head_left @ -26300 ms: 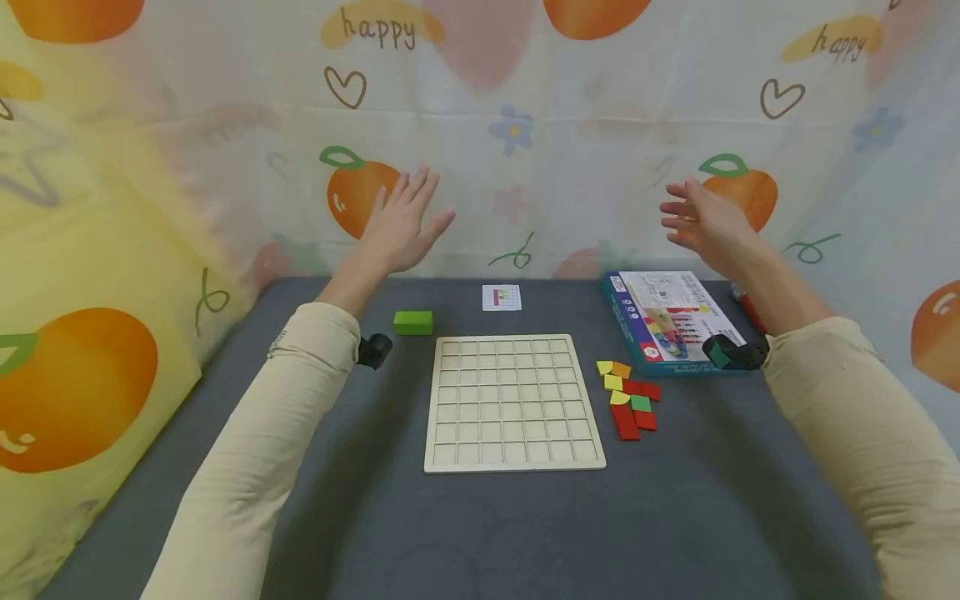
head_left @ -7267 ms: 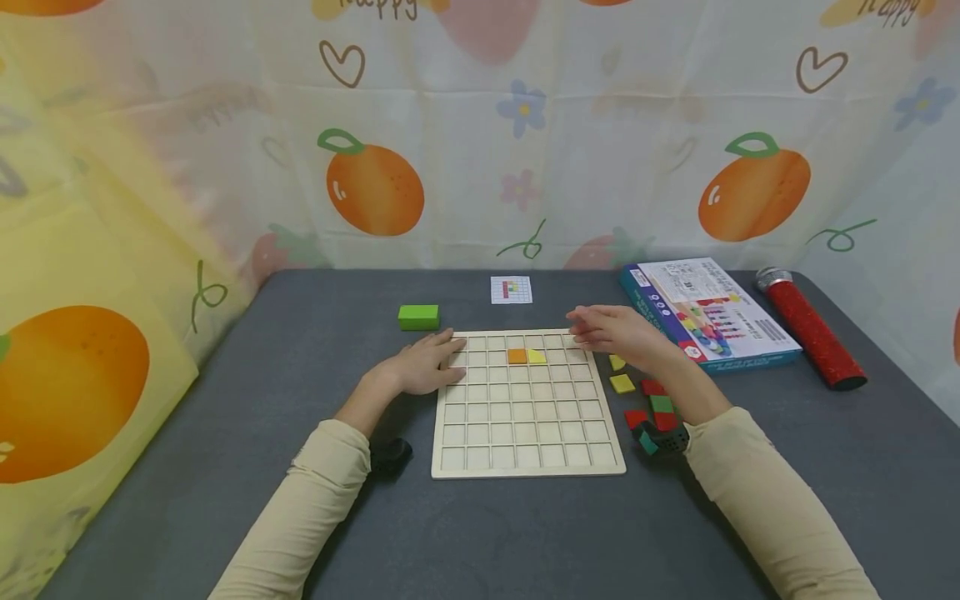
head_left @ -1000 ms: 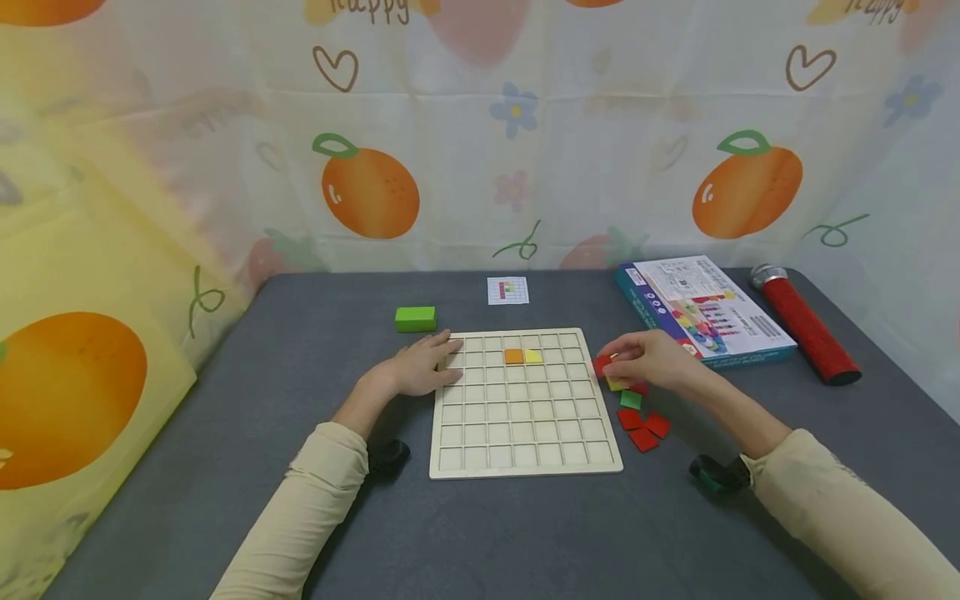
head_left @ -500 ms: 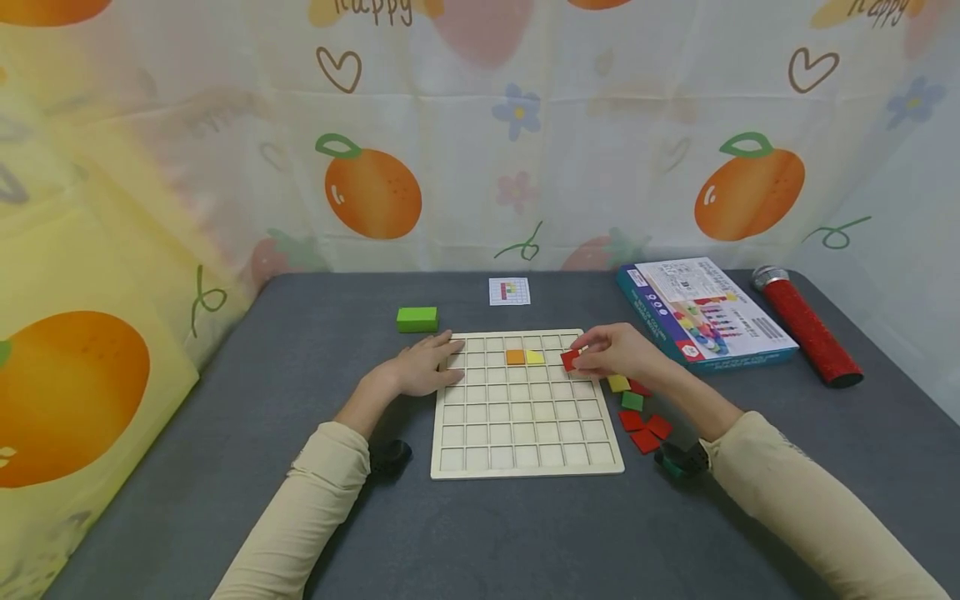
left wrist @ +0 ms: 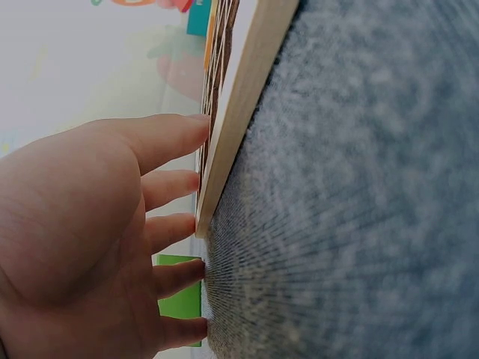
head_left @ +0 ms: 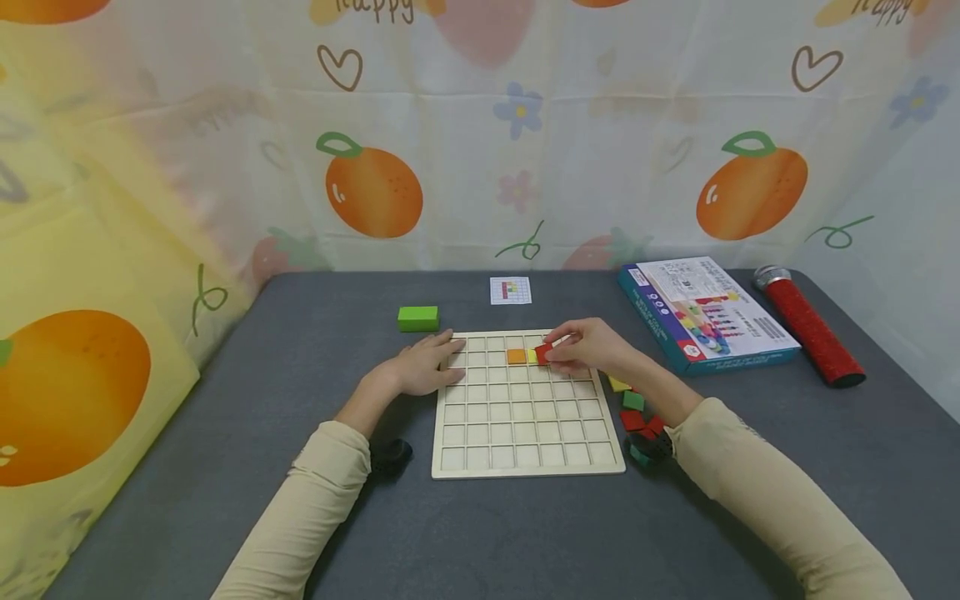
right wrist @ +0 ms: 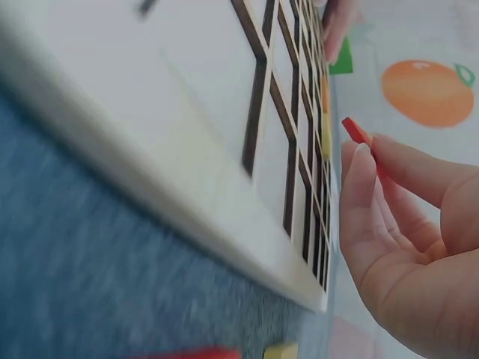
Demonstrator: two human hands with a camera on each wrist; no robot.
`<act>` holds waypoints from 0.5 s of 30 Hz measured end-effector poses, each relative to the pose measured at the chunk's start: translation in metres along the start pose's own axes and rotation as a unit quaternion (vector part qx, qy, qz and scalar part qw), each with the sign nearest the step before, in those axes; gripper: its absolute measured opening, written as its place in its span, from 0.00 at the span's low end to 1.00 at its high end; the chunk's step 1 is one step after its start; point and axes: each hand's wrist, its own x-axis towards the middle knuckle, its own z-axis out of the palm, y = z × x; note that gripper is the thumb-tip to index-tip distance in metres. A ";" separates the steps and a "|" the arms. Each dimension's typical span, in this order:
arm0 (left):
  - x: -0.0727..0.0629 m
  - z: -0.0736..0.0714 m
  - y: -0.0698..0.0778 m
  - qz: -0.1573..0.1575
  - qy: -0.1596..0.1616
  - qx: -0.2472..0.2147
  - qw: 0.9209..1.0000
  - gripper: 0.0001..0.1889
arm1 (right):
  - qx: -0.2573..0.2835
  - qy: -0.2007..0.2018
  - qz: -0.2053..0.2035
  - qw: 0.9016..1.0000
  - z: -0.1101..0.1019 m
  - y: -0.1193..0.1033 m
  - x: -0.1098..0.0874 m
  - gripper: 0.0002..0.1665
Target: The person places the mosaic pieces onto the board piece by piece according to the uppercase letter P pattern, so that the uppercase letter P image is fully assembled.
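Note:
My right hand (head_left: 596, 346) pinches a red tile (head_left: 543, 354) between thumb and fingertips over the wooden grid board (head_left: 495, 433). In the right wrist view, the red tile (right wrist: 356, 132) is tilted and held above the board's surface. An orange tile (head_left: 516, 357) and a yellow tile (head_left: 532, 357) lie side by side in the board's second row from the back. The red tile partly covers the yellow one in the head view. My left hand (head_left: 420, 367) rests at the board's left edge with fingers spread, thumb and fingertips touching the rim in the left wrist view (left wrist: 82, 224).
Loose red tiles (head_left: 632, 420), a green tile (head_left: 633, 400) and a yellow tile (head_left: 618, 384) lie right of the board, partly behind the right wrist. A green block (head_left: 418, 318) and a pattern card (head_left: 511, 290) stand behind it. A box (head_left: 708, 312) and red microphone (head_left: 813, 329) lie right.
Orange and yellow tiles came from the pile onto the board. Within the last second, my right hand carried a red tile left from the pile to beside the yellow tile. The left hand stayed put.

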 end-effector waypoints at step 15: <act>0.000 0.000 -0.001 -0.002 -0.001 -0.004 1.000 0.33 | 0.094 -0.028 0.025 0.995 0.023 -0.020 0.018 0.19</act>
